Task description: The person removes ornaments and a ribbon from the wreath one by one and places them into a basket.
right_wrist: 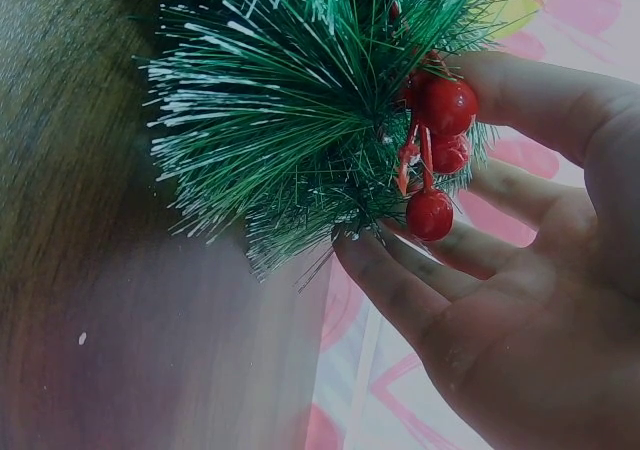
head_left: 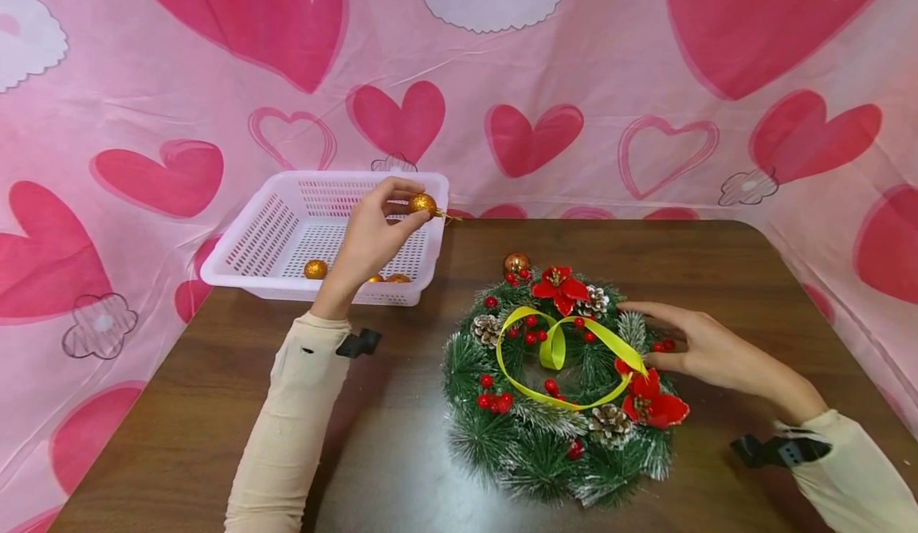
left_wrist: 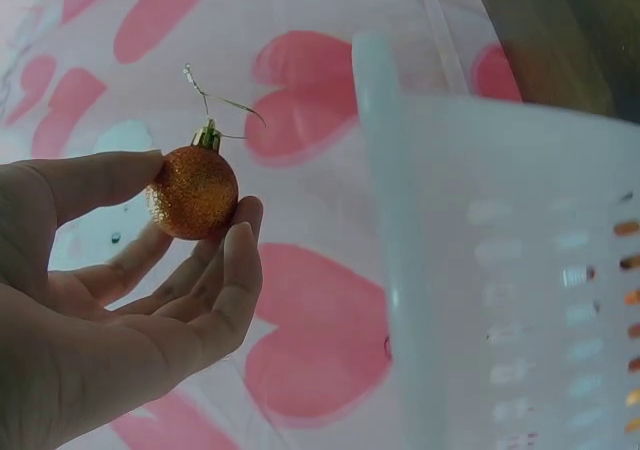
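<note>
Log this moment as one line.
left hand: pinches gold glitter ball | right hand: touches wreath edge | basket: more gold balls | wreath: yellow ribbon on top

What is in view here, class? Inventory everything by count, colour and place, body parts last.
Table: 1, brown, before the backdrop
Backdrop: 1, pink with red hearts, behind
Basket: 1, white, table's far left
Wreath: 1, green, right of basket
Basket baubles: at least 3, gold, inside
Held bauble: 1, gold, in left hand
Other bauble: 1, copper, wreath's far edge
Ribbon: 1, yellow-green, on wreath
Flowers: at least 2, red, on wreath
Pine cones: at least 3, brown with white, on wreath
Berries: many, red, on wreath
Left hand: 1, bare, holding the bauble
Right hand: 1, bare, touching wreath's right edge
Sleeves: 2, cream, on forearms
Wrist straps: 2, black, one per wrist
</note>
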Demonstrator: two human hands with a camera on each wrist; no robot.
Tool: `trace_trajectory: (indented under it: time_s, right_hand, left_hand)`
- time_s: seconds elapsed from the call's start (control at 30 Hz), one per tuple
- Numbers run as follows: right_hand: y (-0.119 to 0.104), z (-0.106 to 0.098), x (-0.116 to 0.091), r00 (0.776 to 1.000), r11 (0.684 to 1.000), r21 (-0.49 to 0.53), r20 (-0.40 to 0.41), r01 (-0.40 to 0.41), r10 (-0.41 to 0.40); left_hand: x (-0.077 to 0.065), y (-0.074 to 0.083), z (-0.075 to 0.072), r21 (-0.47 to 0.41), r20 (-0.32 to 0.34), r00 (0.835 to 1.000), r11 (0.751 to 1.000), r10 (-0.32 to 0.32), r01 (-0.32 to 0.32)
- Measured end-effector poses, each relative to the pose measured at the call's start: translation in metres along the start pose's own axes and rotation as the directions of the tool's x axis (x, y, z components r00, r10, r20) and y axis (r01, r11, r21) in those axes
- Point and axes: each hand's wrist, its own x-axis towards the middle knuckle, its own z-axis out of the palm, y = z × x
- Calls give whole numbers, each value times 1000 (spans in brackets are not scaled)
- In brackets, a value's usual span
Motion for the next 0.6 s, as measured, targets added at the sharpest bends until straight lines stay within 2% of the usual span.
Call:
trace_trajectory:
  time_s: [0.33,0.6]
  right_hand:
    - [1,3,-1,1000,999,-32,-16,21,-21]
    - [0,1,0,1000,1000,-18,-13,25,-25]
  left_hand:
    - [1,-6,-17,1,-68,997,1000,22,-22]
    - [2,-9,-28,11,-105,994,1000,9,-8]
